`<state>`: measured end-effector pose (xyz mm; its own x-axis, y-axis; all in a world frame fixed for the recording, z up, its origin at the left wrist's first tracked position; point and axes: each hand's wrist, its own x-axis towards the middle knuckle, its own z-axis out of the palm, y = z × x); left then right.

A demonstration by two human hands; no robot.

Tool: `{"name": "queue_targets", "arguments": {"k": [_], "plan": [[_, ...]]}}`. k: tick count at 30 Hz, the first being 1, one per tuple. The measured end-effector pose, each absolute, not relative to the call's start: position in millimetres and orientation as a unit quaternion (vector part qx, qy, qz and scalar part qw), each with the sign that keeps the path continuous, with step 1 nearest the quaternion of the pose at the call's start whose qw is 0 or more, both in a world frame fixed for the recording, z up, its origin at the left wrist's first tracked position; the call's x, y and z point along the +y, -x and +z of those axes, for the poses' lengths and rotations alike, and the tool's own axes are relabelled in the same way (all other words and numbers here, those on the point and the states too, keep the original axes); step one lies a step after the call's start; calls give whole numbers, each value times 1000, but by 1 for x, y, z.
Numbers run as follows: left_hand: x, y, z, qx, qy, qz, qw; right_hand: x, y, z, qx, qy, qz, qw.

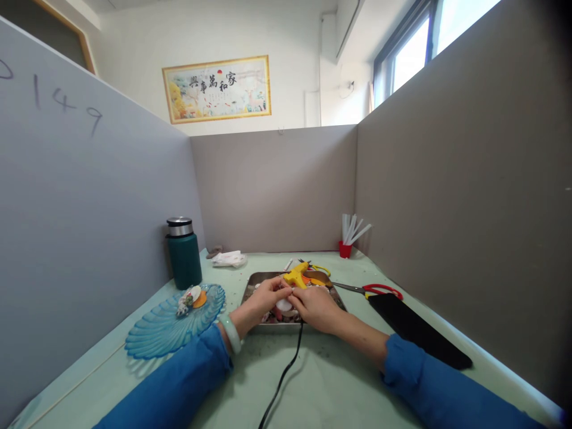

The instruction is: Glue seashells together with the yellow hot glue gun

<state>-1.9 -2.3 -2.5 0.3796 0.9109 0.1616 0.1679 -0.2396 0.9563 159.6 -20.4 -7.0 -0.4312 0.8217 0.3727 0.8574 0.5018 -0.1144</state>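
Nearest are the blue sleeves [179,381] and a black cord [288,369], running from the metal tray's [277,328] near edge toward the table's [348,381]. Over the tray, left hand [267,300] and right hand [317,307] meet, fingertips drawn close; whether they grip anything small, I cannot tell. Shells [283,305] lie in the tray; beyond the fingers shows a yellow glue gun [295,275]. If joined to it, the cord, snagged by a forearm, could drag it. Scissors [366,291] reach the tray's far right corner, where a knuckle could catch the blades.
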Motion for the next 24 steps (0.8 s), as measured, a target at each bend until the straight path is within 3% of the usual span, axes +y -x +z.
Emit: {"name": "queue_targets", "arguments": {"k": [24], "plan": [[-1,2,-2,382,-670,405,490,-21,-160,-6,-838,501,-59,208]]}}
